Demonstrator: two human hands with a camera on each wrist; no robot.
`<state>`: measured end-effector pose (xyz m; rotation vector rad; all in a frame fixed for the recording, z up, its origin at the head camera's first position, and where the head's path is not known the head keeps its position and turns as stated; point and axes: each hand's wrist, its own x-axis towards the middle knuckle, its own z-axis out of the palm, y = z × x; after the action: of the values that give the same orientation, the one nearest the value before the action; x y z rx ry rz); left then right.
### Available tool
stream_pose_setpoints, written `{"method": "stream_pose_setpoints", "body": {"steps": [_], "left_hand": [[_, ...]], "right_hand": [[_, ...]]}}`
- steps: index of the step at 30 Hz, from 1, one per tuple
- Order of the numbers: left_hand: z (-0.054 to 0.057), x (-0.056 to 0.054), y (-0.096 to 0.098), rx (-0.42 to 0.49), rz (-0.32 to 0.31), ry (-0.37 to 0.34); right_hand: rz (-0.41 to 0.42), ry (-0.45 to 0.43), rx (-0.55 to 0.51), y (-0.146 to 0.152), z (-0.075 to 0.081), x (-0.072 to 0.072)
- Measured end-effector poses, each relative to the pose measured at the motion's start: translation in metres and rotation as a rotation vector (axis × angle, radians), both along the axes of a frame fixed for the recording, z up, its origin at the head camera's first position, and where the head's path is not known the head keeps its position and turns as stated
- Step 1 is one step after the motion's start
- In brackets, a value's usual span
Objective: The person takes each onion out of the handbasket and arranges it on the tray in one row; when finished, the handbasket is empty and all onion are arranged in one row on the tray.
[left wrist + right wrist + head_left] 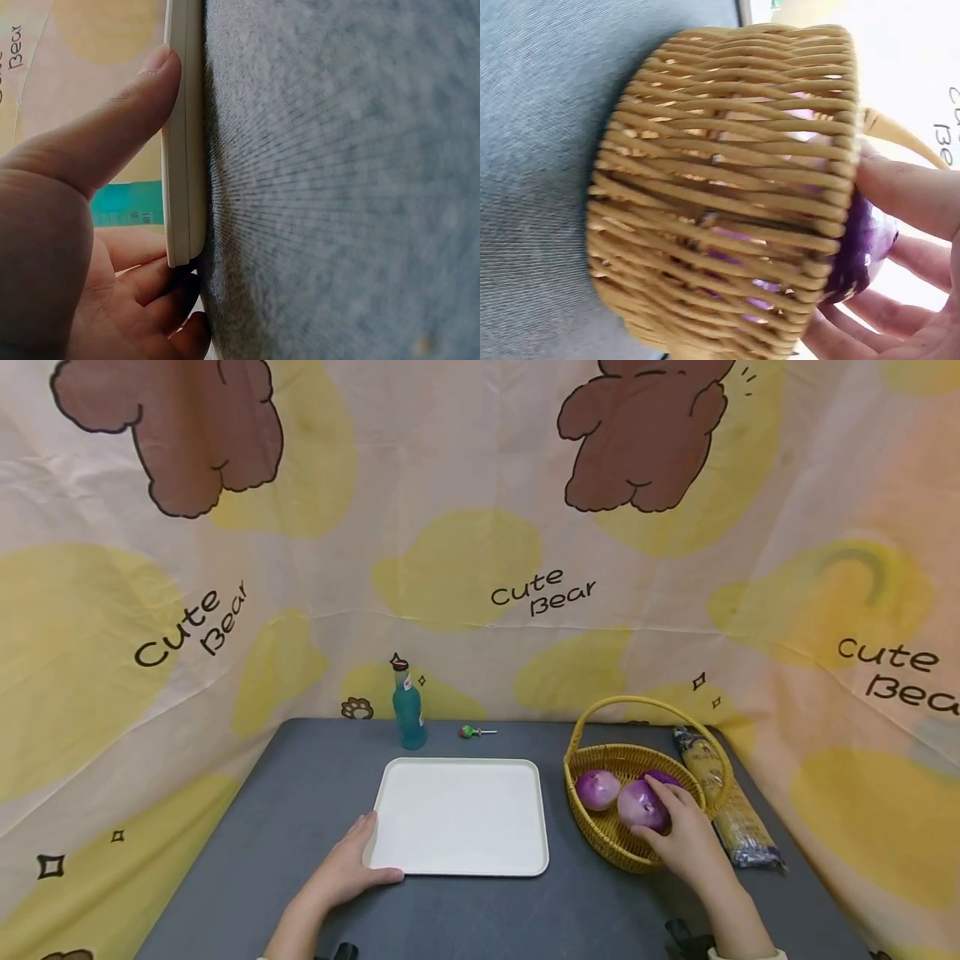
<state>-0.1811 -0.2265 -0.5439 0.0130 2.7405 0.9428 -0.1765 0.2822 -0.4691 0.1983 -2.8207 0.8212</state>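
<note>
A white rectangular tray (461, 817) lies flat on the dark table. My left hand (347, 864) holds its near left corner, the thumb (154, 75) against the front rim and the other fingers at the left side. In a yellow wicker basket (611, 847) sit purple onions: one onion (597, 789) at the left, another onion (641, 804) in the middle and a darker one (663, 777) behind. My right hand (686, 835) reaches over the near right rim and grips the middle onion between thumb and fingers. In the right wrist view the basket's wall hides much of the onions.
Behind the tray stands a blue bottle (408, 710) with a dark cap. A lollipop (476, 732) lies to its right near the back edge. Right of the basket is a long clear-and-yellow packet (738, 818). A printed cloth (465, 527) hangs behind the table.
</note>
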Motion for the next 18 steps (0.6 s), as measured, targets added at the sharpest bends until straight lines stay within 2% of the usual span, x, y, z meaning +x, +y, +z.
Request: {"method": "stream_pose_setpoints", "body": {"steps": [11,14,18], "left_hand": [[0.001,-0.002,0.001,-0.012,-0.009,-0.002],[0.000,-0.002,0.001,-0.017,-0.006,-0.008],[0.000,-0.001,0.002,-0.022,0.001,-0.005]], "right_hand": [[0.011,0.205,-0.068,-0.010,0.004,0.001],[0.018,0.222,-0.084,-0.014,0.006,0.000],[0.023,0.195,-0.112,-0.019,0.007,-0.001]]}}
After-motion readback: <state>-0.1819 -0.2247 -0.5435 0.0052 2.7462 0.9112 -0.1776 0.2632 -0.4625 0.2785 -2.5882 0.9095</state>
